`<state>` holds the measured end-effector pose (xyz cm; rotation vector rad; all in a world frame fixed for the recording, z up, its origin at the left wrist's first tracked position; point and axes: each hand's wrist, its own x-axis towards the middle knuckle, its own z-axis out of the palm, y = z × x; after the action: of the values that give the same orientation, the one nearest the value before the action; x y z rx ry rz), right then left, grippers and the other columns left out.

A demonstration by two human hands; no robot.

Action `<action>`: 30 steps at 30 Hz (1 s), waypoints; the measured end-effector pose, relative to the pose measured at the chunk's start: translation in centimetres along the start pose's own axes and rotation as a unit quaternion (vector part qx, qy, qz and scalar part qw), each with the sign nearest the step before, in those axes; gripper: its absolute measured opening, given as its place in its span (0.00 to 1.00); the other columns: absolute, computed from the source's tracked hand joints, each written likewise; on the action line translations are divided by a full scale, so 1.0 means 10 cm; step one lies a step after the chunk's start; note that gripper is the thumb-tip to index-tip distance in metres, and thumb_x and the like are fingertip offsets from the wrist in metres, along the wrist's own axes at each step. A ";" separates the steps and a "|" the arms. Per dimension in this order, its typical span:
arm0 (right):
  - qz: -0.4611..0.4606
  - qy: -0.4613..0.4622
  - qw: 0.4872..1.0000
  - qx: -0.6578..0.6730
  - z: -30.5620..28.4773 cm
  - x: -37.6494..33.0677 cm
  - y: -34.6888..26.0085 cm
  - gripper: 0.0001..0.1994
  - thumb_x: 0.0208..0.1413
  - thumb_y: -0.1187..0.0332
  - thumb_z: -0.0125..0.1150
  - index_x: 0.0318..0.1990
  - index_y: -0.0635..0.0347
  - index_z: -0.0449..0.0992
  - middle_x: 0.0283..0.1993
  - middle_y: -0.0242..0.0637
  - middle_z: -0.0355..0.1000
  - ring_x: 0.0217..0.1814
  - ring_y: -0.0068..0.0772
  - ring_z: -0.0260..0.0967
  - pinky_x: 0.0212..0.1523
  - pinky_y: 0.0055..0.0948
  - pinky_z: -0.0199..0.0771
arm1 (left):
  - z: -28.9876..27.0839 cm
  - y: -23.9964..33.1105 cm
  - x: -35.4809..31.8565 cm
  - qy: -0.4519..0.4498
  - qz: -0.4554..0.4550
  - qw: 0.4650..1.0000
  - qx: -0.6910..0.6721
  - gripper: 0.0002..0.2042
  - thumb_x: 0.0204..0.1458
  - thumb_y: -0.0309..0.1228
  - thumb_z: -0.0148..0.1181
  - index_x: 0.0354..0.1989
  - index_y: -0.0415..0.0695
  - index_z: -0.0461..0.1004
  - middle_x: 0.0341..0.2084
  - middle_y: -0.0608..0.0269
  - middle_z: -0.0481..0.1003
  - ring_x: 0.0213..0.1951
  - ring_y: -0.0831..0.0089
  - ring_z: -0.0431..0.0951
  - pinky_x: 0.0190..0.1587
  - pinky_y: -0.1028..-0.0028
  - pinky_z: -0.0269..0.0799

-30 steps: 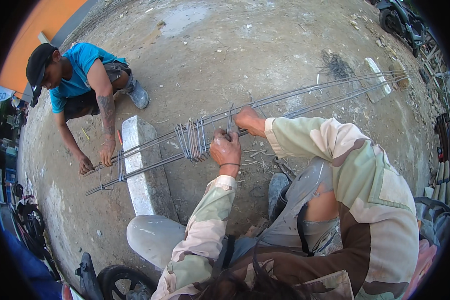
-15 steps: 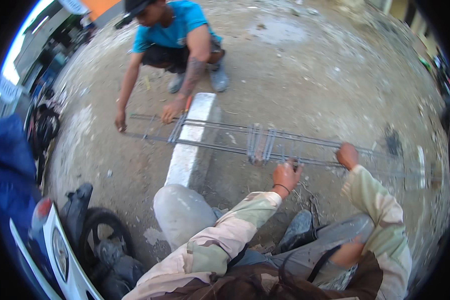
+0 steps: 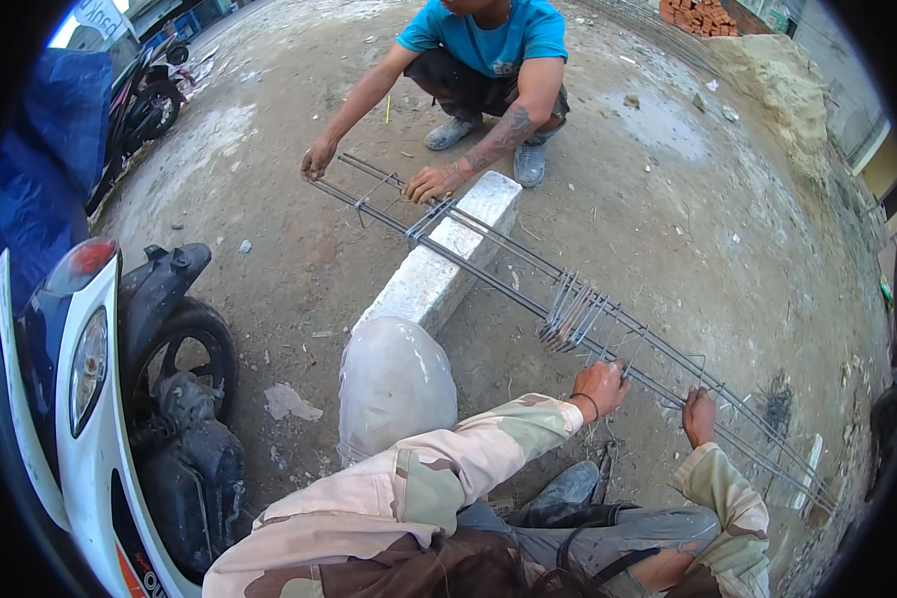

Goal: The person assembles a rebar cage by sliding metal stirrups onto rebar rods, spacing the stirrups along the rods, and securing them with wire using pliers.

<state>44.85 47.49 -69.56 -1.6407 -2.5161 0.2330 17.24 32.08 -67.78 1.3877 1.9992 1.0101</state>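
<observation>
A long cage of thin steel rebar runs from far left to near right. Its far part rests across a pale concrete beam. Bunched square stirrups hang around the bars past the beam. My left hand is closed at the near bars, just right of that bunch, fingertips pinched on the steel. Farther right my right hand is closed by the near bars, below a single stirrup; its fingers are partly hidden. Across from me, a crouching co-worker's hands touch the far end.
A white scooter stands close on my left, beside a blue tarp. My knee is against the beam's near end. Tangled dark wire lies on the dirt at right. Bricks are stacked far off.
The whole view has shifted and tilted, so the cage now slants down to the right. Both my hands stay at the bars. The co-worker still holds the far end.
</observation>
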 end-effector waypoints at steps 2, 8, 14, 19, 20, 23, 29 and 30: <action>-0.021 0.022 0.999 -0.033 -0.03 -0.03 0.11 0.17 0.66 0.63 0.46 0.33 0.70 0.73 0.27 0.64 0.72 0.33 0.68 0.72 0.33 0.56 0.69 | -0.02 -0.01 0.00 -0.002 0.014 1.000 -0.010 0.15 0.55 0.40 0.58 0.44 0.41 0.76 0.24 0.48 0.79 0.32 0.48 0.81 0.37 0.54 0.76; 0.019 0.056 0.991 -0.119 -0.16 -0.15 0.68 0.15 0.63 0.65 0.48 0.30 0.66 0.74 0.27 0.61 0.73 0.32 0.65 0.74 0.32 0.56 0.71 | -0.19 0.08 0.02 -0.017 -0.012 0.999 -0.043 0.13 0.55 0.38 0.59 0.41 0.41 0.76 0.29 0.44 0.79 0.35 0.47 0.80 0.39 0.54 0.76; 0.067 0.107 0.979 -0.158 -0.14 -0.17 1.17 0.16 0.63 0.64 0.47 0.29 0.66 0.75 0.29 0.59 0.75 0.34 0.64 0.75 0.35 0.56 0.72 | -0.12 -0.01 0.01 0.029 0.018 0.999 -0.029 0.14 0.55 0.39 0.58 0.44 0.43 0.76 0.24 0.50 0.80 0.31 0.49 0.81 0.35 0.55 0.76; 0.166 0.088 0.962 -0.197 -0.35 -0.11 1.72 0.18 0.64 0.60 0.48 0.32 0.66 0.77 0.31 0.58 0.76 0.36 0.63 0.75 0.39 0.55 0.73 | -0.17 0.09 0.01 0.025 0.029 0.999 -0.034 0.13 0.55 0.39 0.58 0.43 0.44 0.76 0.24 0.51 0.80 0.31 0.49 0.81 0.36 0.55 0.77; 0.177 0.068 0.963 -0.193 -0.39 -0.13 1.75 0.19 0.64 0.58 0.48 0.33 0.66 0.78 0.32 0.59 0.76 0.37 0.63 0.75 0.41 0.56 0.73 | -0.19 0.10 -0.01 0.021 0.030 0.999 -0.033 0.13 0.55 0.39 0.58 0.43 0.44 0.77 0.24 0.51 0.80 0.31 0.50 0.81 0.36 0.56 0.77; 0.207 0.032 0.958 -0.197 -0.34 -0.19 1.13 0.22 0.63 0.54 0.51 0.32 0.68 0.79 0.33 0.58 0.77 0.39 0.62 0.75 0.40 0.55 0.72 | -0.33 0.05 -0.08 0.009 0.010 0.999 -0.036 0.13 0.55 0.39 0.58 0.43 0.44 0.77 0.25 0.51 0.80 0.31 0.50 0.81 0.36 0.57 0.77; 0.072 0.095 0.966 -0.229 -0.62 -0.04 0.14 0.19 0.63 0.56 0.52 0.44 0.65 0.77 0.41 0.53 0.77 0.50 0.54 0.73 0.59 0.51 0.63 | -1.01 0.46 0.27 0.018 0.072 0.997 0.013 0.13 0.53 0.39 0.60 0.42 0.45 0.78 0.28 0.49 0.81 0.34 0.52 0.82 0.38 0.58 0.78; 0.035 0.083 0.973 -0.212 -0.68 0.02 -0.13 0.17 0.62 0.58 0.54 0.45 0.66 0.77 0.41 0.53 0.77 0.50 0.54 0.73 0.60 0.50 0.62 | -1.19 0.49 0.38 0.006 0.094 0.994 0.053 0.13 0.52 0.39 0.60 0.41 0.45 0.79 0.29 0.48 0.81 0.35 0.52 0.82 0.39 0.58 0.78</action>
<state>44.93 47.58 -62.62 -1.7999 -2.5007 -0.4500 9.77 33.22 -56.67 1.6563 1.9849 1.0062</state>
